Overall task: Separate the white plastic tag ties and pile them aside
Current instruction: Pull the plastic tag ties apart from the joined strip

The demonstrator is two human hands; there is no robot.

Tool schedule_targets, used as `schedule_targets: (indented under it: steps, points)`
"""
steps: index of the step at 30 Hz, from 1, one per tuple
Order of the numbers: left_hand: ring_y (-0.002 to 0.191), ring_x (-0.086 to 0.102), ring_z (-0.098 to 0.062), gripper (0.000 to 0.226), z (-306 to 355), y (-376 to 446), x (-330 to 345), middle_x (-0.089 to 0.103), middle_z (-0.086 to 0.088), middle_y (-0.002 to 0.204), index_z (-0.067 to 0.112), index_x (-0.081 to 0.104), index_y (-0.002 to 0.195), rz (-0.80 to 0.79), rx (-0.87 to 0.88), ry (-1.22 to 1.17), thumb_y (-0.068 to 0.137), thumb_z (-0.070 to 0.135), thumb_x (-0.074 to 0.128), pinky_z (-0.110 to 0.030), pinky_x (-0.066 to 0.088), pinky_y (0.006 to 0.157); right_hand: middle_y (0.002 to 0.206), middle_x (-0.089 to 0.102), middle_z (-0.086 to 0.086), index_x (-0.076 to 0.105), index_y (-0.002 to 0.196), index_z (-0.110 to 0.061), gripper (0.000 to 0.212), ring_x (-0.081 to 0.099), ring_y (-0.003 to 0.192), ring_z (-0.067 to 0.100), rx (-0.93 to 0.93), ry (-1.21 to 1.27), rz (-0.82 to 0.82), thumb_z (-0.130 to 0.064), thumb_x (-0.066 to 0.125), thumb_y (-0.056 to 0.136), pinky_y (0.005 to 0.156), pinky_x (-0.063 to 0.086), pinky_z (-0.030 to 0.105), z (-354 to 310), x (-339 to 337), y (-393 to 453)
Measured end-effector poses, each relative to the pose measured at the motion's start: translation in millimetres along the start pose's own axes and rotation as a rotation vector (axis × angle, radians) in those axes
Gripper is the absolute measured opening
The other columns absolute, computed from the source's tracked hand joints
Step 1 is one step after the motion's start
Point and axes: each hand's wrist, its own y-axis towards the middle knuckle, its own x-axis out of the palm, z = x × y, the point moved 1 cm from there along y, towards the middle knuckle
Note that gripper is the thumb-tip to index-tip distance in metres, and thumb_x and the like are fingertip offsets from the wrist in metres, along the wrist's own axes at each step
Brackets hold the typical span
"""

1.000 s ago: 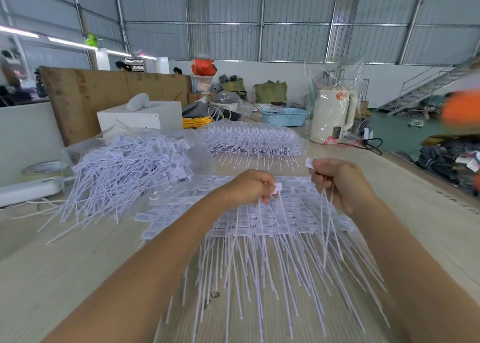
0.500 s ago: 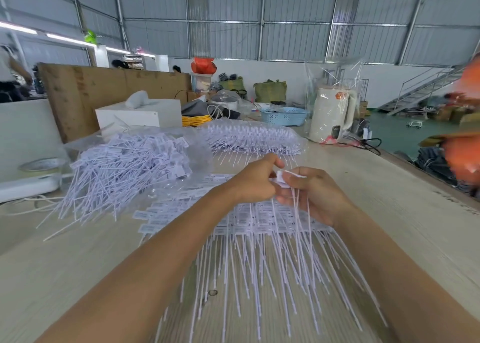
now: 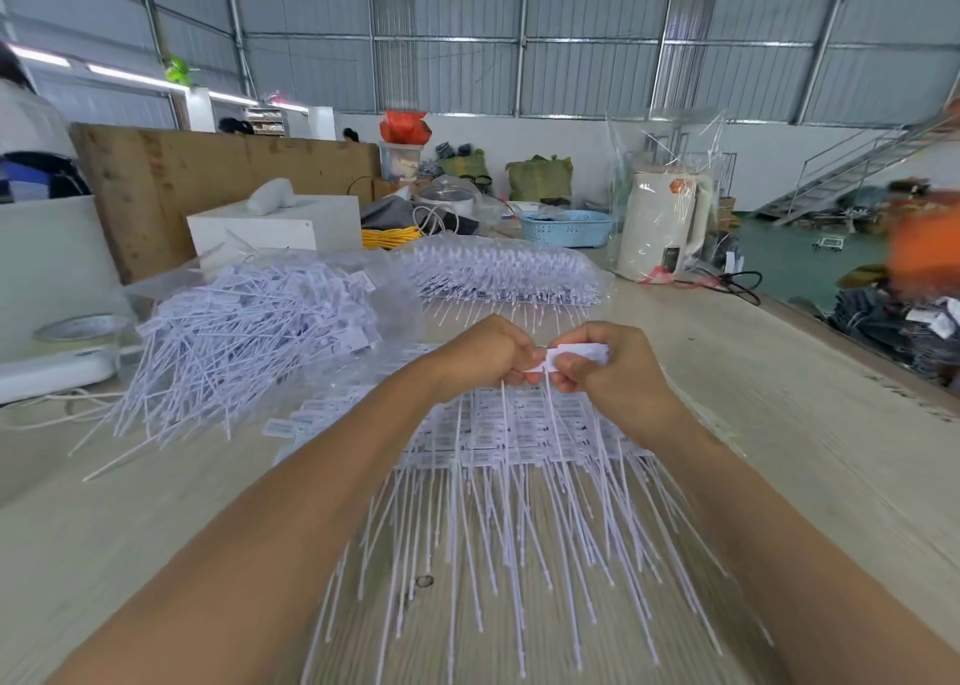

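Pale wooden bench (image 3: 753, 424) carries the joined sheet of white plastic tag ties (image 3: 519, 440); above it left hand (image 3: 480, 357) and right hand (image 3: 602, 367) pinch light, bendy ties (image 3: 574, 356) by their flat label heads, best gripped there

Tag ties — three groups on the table, one strip lifted.
I see joined sheets of white tag ties (image 3: 514, 456) lying flat, tails toward me; a loose pile (image 3: 244, 341) far left; one small strip (image 3: 566, 359) raised above the sheets — tails hanging.
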Motion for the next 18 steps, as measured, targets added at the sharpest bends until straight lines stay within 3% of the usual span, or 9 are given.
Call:
schedule_targets:
  steps: [4,6,8,10,13,15,17,18]
  points:
    - [0.031,0.035,-0.002,0.033,-1,1,-6,0.047,0.009,0.037,0.012,0.058,0.062,-0.059,-0.066,-0.214,0.093,0.005,0.050,-0.015,0.022,0.038,0.067,0.059,0.009,0.060,0.069,-0.016,0.031,0.059,0.049,0.008,-0.085,-0.051,0.050,0.011,0.057,0.084,0.049,0.050,0.016,-7,6,-1]
    - [0.032,0.025,-0.003,0.041,-4,2,-10,0.036,0.007,0.037,0.011,0.058,0.055,-0.133,-0.094,-0.375,0.094,0.004,0.045,-0.017,0.012,0.039,0.071,0.059,0.010,0.060,0.068,-0.018,0.033,0.059,0.055,0.013,-0.129,-0.057,0.070,0.011,0.058,0.084,0.050,0.049,0.017,-10,10,-3]
    - [0.034,0.020,-0.004,0.036,-6,1,-13,0.030,0.007,0.038,0.007,0.052,0.058,-0.210,-0.100,-0.451,0.093,0.006,0.042,-0.020,0.009,0.042,0.072,0.060,0.010,0.061,0.070,-0.015,0.030,0.059,0.051,0.007,-0.144,-0.003,0.068,0.012,0.058,0.083,0.049,0.047,0.015,-14,9,-4]
    - [0.033,0.020,-0.003,0.031,-8,1,-15,0.029,0.008,0.037,0.006,0.049,0.059,-0.269,-0.113,-0.489,0.090,0.008,0.042,-0.019,0.010,0.041,0.074,0.061,0.012,0.061,0.071,-0.015,0.029,0.059,0.052,0.007,-0.161,0.009,0.058,0.011,0.058,0.083,0.049,0.048,0.017,-15,10,-4]
    - [0.030,0.021,-0.002,0.036,-6,0,-15,0.029,0.008,0.035,0.012,0.056,0.049,-0.329,-0.138,-0.568,0.083,0.010,0.043,-0.015,0.016,0.035,0.076,0.063,0.016,0.060,0.071,-0.018,0.028,0.061,0.065,0.026,-0.230,-0.131,0.076,0.008,0.060,0.081,0.058,0.053,0.032,-14,13,-6]
    - [0.028,0.024,-0.003,0.030,-11,-4,-22,0.030,0.009,0.035,0.013,0.054,0.050,-0.329,-0.136,-0.648,0.078,0.012,0.044,-0.015,0.018,0.035,0.075,0.063,0.008,0.060,0.074,-0.018,0.024,0.061,0.068,0.024,-0.241,-0.241,0.171,0.005,0.061,0.081,0.060,0.054,0.029,-12,1,-4]
    - [0.029,0.024,-0.004,0.039,-23,-11,-34,0.029,0.009,0.036,0.017,0.048,0.043,-0.283,-0.126,-0.634,0.080,0.012,0.042,-0.019,0.015,0.039,0.075,0.062,0.005,0.062,0.076,-0.016,0.020,0.062,0.066,0.019,-0.143,-0.112,0.357,0.002,0.062,0.083,0.062,0.055,0.025,-8,-31,6]
    - [0.030,0.023,-0.004,0.044,-28,-14,-38,0.028,0.009,0.037,0.017,0.045,0.042,-0.248,-0.149,-0.565,0.085,0.010,0.041,-0.020,0.013,0.041,0.076,0.061,0.008,0.062,0.076,-0.012,0.017,0.061,0.064,0.019,-0.052,0.123,0.417,0.004,0.061,0.084,0.061,0.055,0.024,-6,-45,10]
